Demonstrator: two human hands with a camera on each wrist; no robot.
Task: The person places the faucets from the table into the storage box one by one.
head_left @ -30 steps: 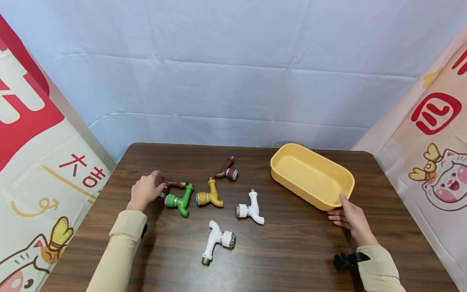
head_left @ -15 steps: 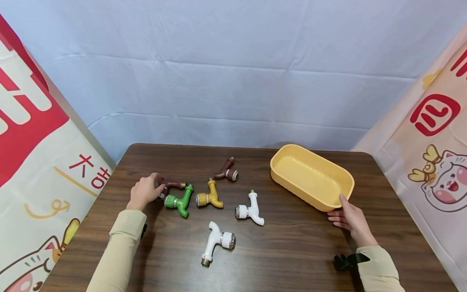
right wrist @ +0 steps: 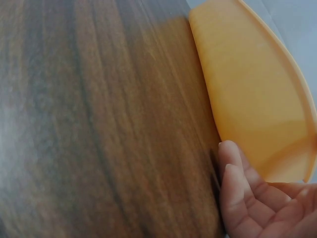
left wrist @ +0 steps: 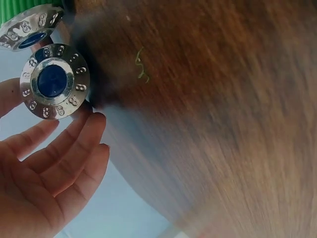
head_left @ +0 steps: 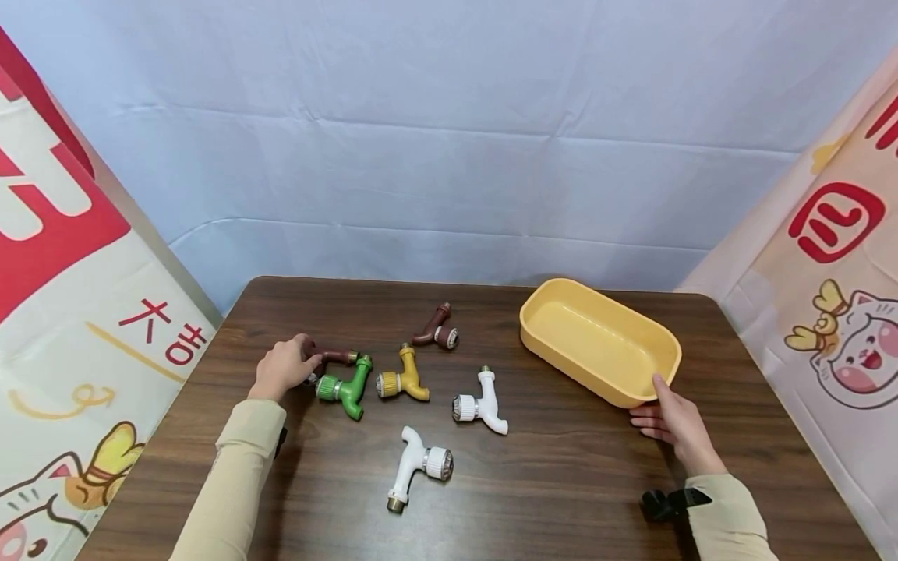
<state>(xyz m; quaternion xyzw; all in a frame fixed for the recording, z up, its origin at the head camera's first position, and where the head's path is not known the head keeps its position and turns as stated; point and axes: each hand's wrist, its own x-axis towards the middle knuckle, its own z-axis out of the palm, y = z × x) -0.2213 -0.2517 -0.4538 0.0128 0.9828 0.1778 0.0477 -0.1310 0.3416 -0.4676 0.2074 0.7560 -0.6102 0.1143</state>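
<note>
Brown tap (head_left: 340, 356) is pinched in the left hand (head_left: 281, 366); the right hand (head_left: 680, 427) pinches the yellow tray (head_left: 596, 340).

The place looks draped and booth-like, the room beyond hidden: creased pale-blue cloth (head_left: 449, 171) hangs behind the wood-grain surface (head_left: 561, 499), with a red-lettered cartoon banner (head_left: 63, 312) at left and another banner (head_left: 835, 304) at right.

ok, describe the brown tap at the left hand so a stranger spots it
Start at the dark wooden table and go to its left side, where the left hand grips a brown tap. It sits beside the green tap; unlike the other brown tap, it is held.
</note>
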